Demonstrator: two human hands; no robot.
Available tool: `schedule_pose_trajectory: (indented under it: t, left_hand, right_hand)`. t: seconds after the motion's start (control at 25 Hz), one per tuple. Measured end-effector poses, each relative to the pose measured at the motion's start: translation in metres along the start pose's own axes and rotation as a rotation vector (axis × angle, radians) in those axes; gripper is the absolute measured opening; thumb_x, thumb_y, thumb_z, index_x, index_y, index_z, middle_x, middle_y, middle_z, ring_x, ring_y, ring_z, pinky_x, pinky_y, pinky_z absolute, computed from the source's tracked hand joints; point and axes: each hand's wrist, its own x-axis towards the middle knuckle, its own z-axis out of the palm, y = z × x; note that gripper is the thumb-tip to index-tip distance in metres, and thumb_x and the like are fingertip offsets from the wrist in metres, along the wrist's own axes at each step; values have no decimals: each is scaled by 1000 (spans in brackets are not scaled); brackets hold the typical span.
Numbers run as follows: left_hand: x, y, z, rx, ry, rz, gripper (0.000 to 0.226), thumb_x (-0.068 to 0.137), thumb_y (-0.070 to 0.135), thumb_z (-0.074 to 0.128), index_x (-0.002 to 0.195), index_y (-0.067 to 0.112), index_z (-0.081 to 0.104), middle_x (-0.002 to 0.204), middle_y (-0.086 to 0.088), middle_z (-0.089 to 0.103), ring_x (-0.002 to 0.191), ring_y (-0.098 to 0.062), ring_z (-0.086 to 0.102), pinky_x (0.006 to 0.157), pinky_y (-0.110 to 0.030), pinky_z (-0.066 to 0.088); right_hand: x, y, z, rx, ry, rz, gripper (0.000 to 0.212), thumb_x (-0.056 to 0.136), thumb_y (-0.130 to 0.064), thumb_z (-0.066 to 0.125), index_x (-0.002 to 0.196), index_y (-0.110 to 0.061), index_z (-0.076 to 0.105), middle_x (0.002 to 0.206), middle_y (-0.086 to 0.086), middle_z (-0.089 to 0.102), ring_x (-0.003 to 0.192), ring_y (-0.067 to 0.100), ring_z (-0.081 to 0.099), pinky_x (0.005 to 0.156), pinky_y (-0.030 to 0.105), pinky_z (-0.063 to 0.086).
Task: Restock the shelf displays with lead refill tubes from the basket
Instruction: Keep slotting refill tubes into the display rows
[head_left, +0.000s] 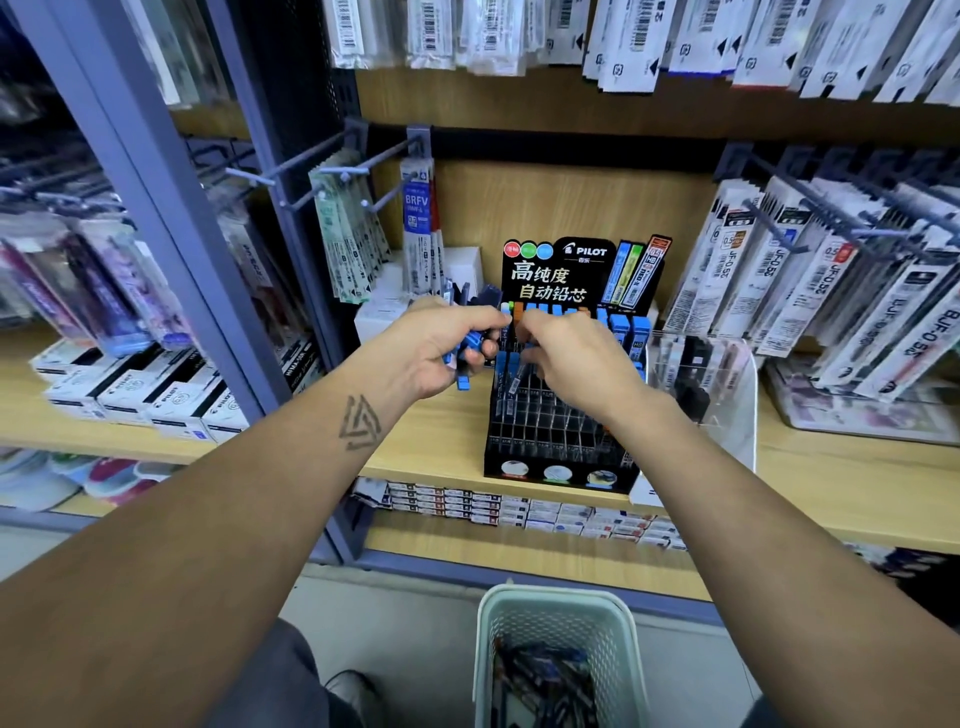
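A black Pilot display rack (556, 441) with a grid of slots stands on the wooden shelf; blue-capped and orange-capped lead refill tubes (621, 325) fill its back rows. My left hand (441, 348) grips a bundle of several dark tubes with blue caps just left of the rack. My right hand (571, 358) hovers over the rack's upper left slots and pinches one tube (514, 382) standing in a slot. A pale green basket (558, 618) on the floor below holds more tubes (545, 680).
Packaged pen refills hang on pegs at left (348, 234) and right (831, 270). A clear acrylic holder (717, 384) stands right of the rack. White boxes (145, 389) lie on the left shelf, small boxes (519, 509) below.
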Motion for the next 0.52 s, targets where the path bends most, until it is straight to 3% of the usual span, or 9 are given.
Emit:
schedule_pose_trajectory:
  t: [0.12, 0.32, 0.44, 0.52]
  left_hand:
    - [-2, 1, 1, 2, 1, 7, 10, 85, -3, 71, 81, -2, 62, 66, -11, 58, 46, -13, 51, 33, -16, 32]
    - [-2, -2, 4, 16, -5, 8, 12, 85, -3, 71, 80, -1, 61, 64, -12, 57, 45, -13, 50, 33, -16, 32]
    - [-3, -4, 5, 34, -21, -16, 15, 86, 0, 73, 77, 2, 61, 66, -9, 56, 45, -12, 49, 33, -16, 31]
    - [-5, -6, 7, 70, -23, -24, 18, 84, 3, 76, 76, 4, 61, 65, -8, 56, 46, -11, 48, 33, -15, 30]
  right_hand:
    - [-1, -7, 0, -89, -38, -43, 22, 97, -25, 64, 113, -14, 53, 91, 13, 64, 83, 38, 61, 67, 42, 51]
    - [-1, -4, 6, 42, -56, -67, 16, 96, -31, 63, 102, -21, 74, 98, 2, 70, 94, 28, 64, 77, 43, 54]
    - [-2, 0, 4, 215, 56, 30, 16, 97, -27, 61, 98, -22, 77, 86, -3, 72, 81, 19, 64, 73, 37, 53]
    - [-3, -1, -3, 485, 126, 187, 15, 97, -21, 62, 93, -18, 77, 73, -4, 69, 67, 12, 63, 65, 27, 52]
